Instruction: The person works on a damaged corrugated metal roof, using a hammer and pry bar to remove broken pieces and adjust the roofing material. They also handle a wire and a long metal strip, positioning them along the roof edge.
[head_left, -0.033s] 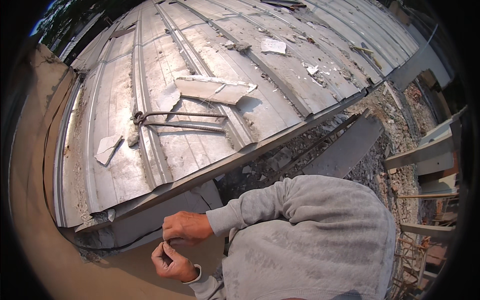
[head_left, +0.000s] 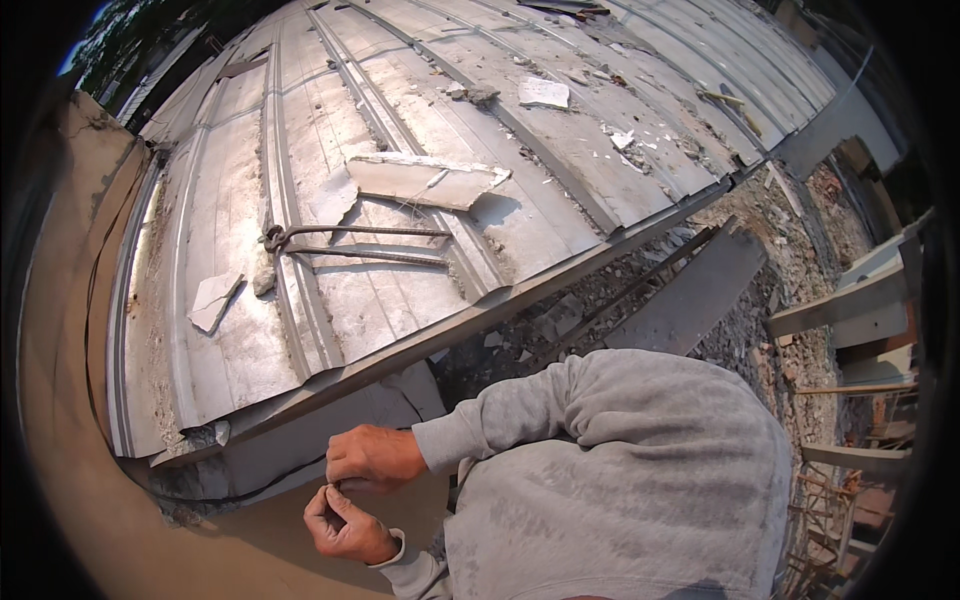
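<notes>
Close together over the tan wall face, both my hands have their fingertips pinched. My right hand is the upper one, its fingers curled down toward the left. Just below it, my left hand has thumb and forefinger pressed together. A small dark bit shows where the fingertips meet, too small to name. The black cable runs along the wall top and reaches the knuckles of my right hand; whether it is held or passes behind cannot be seen. Grey sleeves cover both arms.
A ribbed metal sheet roof spreads ahead, its edge just above my hands. On it lie a bent steel rod, a broken white panel and rubble bits. Right of the roof are a grey board, debris and several planks.
</notes>
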